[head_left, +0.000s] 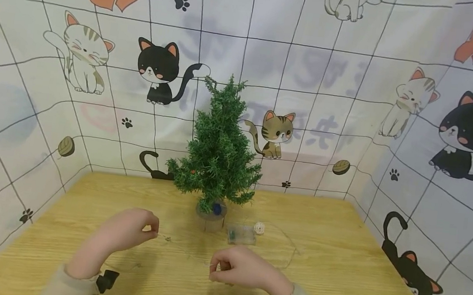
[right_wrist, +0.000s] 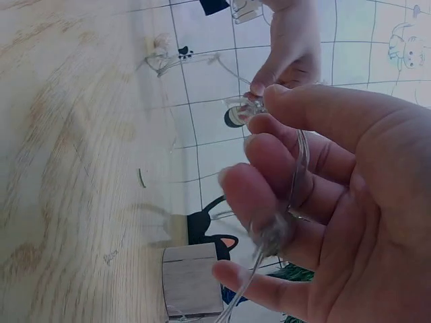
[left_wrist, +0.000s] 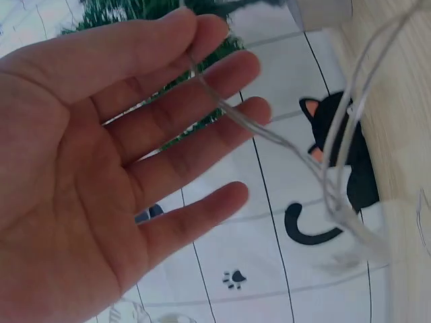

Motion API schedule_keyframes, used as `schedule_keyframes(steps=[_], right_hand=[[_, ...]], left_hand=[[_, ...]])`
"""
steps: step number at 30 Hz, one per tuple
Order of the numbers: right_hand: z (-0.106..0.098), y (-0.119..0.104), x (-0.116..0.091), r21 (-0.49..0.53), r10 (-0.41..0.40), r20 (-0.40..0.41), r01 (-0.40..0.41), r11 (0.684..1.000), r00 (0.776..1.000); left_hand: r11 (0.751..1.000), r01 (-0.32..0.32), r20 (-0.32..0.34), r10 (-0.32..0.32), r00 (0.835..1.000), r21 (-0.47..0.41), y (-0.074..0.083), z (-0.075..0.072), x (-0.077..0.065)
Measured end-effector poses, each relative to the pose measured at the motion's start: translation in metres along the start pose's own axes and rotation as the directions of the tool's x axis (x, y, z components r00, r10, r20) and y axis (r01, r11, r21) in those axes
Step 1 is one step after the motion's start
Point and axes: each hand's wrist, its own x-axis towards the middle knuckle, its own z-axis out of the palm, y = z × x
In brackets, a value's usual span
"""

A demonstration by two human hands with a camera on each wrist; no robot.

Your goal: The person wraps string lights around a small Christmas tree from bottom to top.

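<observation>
My left hand (head_left: 126, 229) pinches a thin clear wire string (left_wrist: 276, 138) between thumb and index finger; its other fingers are spread in the left wrist view. Lower and to the right, my right hand (head_left: 245, 269) pinches the same kind of wire (right_wrist: 301, 158) at its fingertips. From there the strand runs across the right palm, with a clear lump (right_wrist: 271, 233) on it. A faint stretch of wire spans between the hands, with a small knot (head_left: 167, 239) near the left fingertips. Behind them stands a small green artificial Christmas tree (head_left: 220, 150), upright.
The tree's round, greyish base (head_left: 211, 222) stands on the wooden table (head_left: 319, 223). Right of it lie a clear box (head_left: 242, 235) and a white openwork ball (head_left: 259, 228). More wire (head_left: 293, 257) loops across the table at right. A cat-print cloth (head_left: 313, 74) hangs behind.
</observation>
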Motion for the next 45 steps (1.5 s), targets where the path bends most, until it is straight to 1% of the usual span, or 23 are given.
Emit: schedule_keyframes(steps=[5,7,8,10,12,14,16,18,20,21,22,23,26,27,29,31,33,36,39,41,43,45], right_hand=[[-0.001,0.001,-0.001,0.012,0.032,-0.016,-0.032,0.999,0.999],[-0.002,0.001,-0.001,0.042,0.052,-0.026,-0.051,0.998,0.998],[-0.002,0.001,-0.001,0.063,0.062,-0.031,-0.06,0.996,0.998],[-0.001,0.001,0.0,0.097,0.079,-0.044,-0.074,0.993,0.996],[0.0,0.001,0.001,0.119,0.098,-0.062,-0.09,0.989,0.993],[0.0,0.0,0.002,0.112,0.105,-0.082,-0.095,0.989,0.991],[0.0,-0.001,0.003,0.092,0.107,-0.098,-0.098,0.991,0.989],[-0.001,-0.002,0.003,0.061,0.101,-0.111,-0.095,0.994,0.989],[-0.002,-0.004,0.002,0.033,0.087,-0.121,-0.083,0.996,0.989],[-0.003,-0.005,0.001,0.019,0.077,-0.125,-0.076,0.997,0.989],[-0.003,-0.006,0.001,0.004,0.066,-0.131,-0.066,0.998,0.989],[-0.004,-0.008,0.0,-0.011,0.053,-0.137,-0.055,0.998,0.989],[-0.004,-0.014,-0.001,-0.067,0.015,-0.159,-0.026,0.997,0.987],[-0.004,-0.016,-0.001,-0.088,0.004,-0.167,-0.019,0.996,0.986],[-0.004,-0.02,-0.002,-0.129,-0.008,-0.189,-0.017,0.992,0.982],[-0.004,-0.023,-0.003,-0.156,-0.012,-0.216,-0.023,0.987,0.976],[-0.004,-0.025,-0.003,-0.178,-0.016,-0.247,-0.029,0.984,0.969],[-0.004,-0.026,-0.003,-0.198,-0.014,-0.3,-0.048,0.979,0.954],[-0.005,-0.027,-0.004,-0.176,0.021,-0.327,-0.083,0.981,0.945],[-0.005,-0.027,-0.006,-0.131,0.051,-0.317,-0.097,0.987,0.947],[-0.005,-0.028,-0.006,-0.069,0.083,-0.28,-0.107,0.992,0.956],[-0.005,-0.03,-0.006,-0.022,0.09,-0.245,-0.098,0.995,0.965]], left_hand=[[0.998,0.021,0.058,-0.018,0.998,-0.059,-0.013,-0.002,-0.002],[0.997,0.034,0.085,-0.028,0.996,-0.068,-0.018,0.0,-0.001],[0.995,0.051,0.102,-0.043,0.994,-0.081,-0.019,0.002,0.0],[0.994,0.076,0.129,-0.066,0.989,-0.078,-0.019,0.008,0.001],[0.995,0.079,0.151,-0.069,0.986,-0.067,-0.017,0.013,0.003],[0.995,0.073,0.163,-0.062,0.985,-0.061,-0.012,0.018,0.007],[0.998,0.037,0.146,-0.03,0.989,-0.044,-0.005,0.021,0.012],[0.999,-0.003,0.113,0.009,0.994,-0.054,0.006,0.025,0.018],[0.993,-0.057,0.065,0.064,0.996,-0.105,0.02,0.029,0.024],[0.985,-0.093,0.041,0.1,0.994,-0.142,0.028,0.032,0.026],[0.974,-0.131,0.023,0.138,0.99,-0.185,0.035,0.035,0.028],[0.957,-0.16,0.015,0.169,0.986,-0.241,0.042,0.037,0.029],[0.898,-0.224,-0.002,0.242,0.97,-0.379,0.06,0.044,0.03],[0.885,-0.231,-0.001,0.253,0.968,-0.404,0.064,0.045,0.03],[0.871,-0.241,-0.003,0.265,0.964,-0.428,0.068,0.047,0.03],[0.873,-0.263,-0.02,0.28,0.96,-0.41,0.07,0.047,0.03],[0.885,-0.289,-0.042,0.294,0.955,-0.365,0.07,0.045,0.029],[0.892,-0.326,-0.077,0.318,0.945,-0.313,0.069,0.038,0.027],[0.89,-0.329,-0.097,0.314,0.944,-0.314,0.069,0.029,0.022],[0.887,-0.327,-0.121,0.304,0.945,-0.326,0.069,0.023,0.018],[0.883,-0.333,-0.154,0.297,0.942,-0.332,0.066,0.016,0.013],[0.887,-0.34,-0.201,0.288,0.936,-0.313,0.062,0.011,0.009]])
